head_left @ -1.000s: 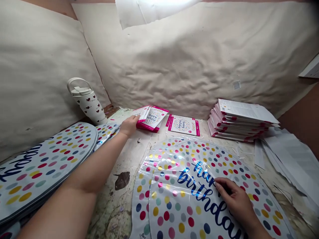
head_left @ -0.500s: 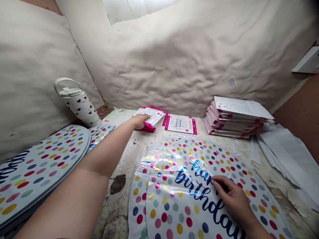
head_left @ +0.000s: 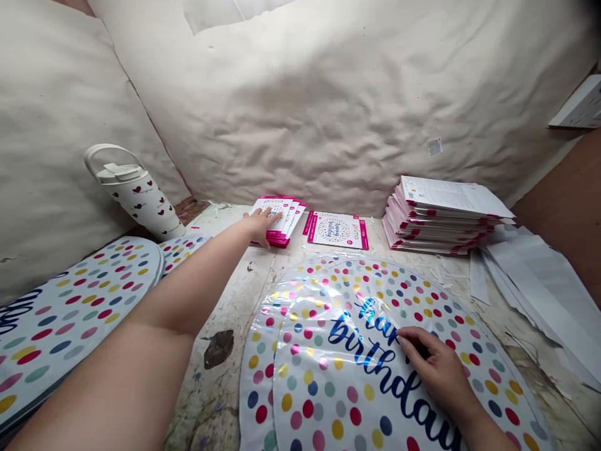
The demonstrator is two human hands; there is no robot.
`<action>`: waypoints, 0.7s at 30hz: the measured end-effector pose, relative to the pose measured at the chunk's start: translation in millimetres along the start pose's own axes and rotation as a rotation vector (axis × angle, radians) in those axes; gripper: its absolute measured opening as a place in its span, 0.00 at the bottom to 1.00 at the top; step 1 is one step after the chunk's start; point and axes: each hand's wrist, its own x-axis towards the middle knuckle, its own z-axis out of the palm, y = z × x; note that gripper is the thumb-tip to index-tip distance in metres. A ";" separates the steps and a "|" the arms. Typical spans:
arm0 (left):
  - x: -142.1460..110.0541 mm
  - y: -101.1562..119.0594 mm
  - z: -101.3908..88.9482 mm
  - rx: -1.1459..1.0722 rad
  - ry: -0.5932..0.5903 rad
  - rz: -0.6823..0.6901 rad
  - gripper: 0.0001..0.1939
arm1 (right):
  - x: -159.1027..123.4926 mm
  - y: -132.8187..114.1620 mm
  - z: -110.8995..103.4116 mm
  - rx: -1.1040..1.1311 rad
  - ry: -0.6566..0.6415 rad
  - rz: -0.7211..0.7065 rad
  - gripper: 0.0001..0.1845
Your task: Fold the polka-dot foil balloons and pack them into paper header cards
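Note:
At the back of the table, my left hand (head_left: 261, 225) lies with spread fingers on top of a fanned pile of flat white-and-pink packets (head_left: 292, 210), printed with dots and lettering. My right hand (head_left: 436, 369) rests low over a flat, round foil balloon (head_left: 338, 388) with coloured dots and blue "happy birthday" script. Its thumb and index fingertips come together at the lettering; whether they pinch anything is hidden. More dotted foil lies beneath that balloon. Just right of the left hand's pile, another flat packet (head_left: 335, 230) lies on the table.
A tall stack of packets (head_left: 441, 216) stands at the back right, with loose white sheets (head_left: 539, 288) beside it. To the left is a pile of dotted balloons (head_left: 89, 288), with a heart-patterned tumbler (head_left: 145, 203) behind. A paper-covered wall (head_left: 300, 125) closes the back.
My left hand has gone from gripping the edge of the packets to lying spread over them. Their top packets now sit turned and fanned out. The right hand stays in place.

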 end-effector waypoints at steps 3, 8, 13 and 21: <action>4.2 -1.4 -9.5 0.012 0.043 0.003 0.63 | 0.5 0.4 -2.0 -0.023 -0.005 0.001 0.15; 1.0 2.4 -18.3 0.010 0.029 -0.016 0.64 | 2.4 3.6 -6.0 -0.067 -0.085 -0.041 0.16; -62.9 60.8 -17.1 -0.031 0.306 0.192 0.47 | 9.9 -0.1 -7.1 -0.085 -0.070 -0.082 0.17; -254.8 160.7 40.5 -0.380 0.256 0.796 0.16 | -87.3 -18.2 -52.1 -0.486 -0.481 -0.419 0.29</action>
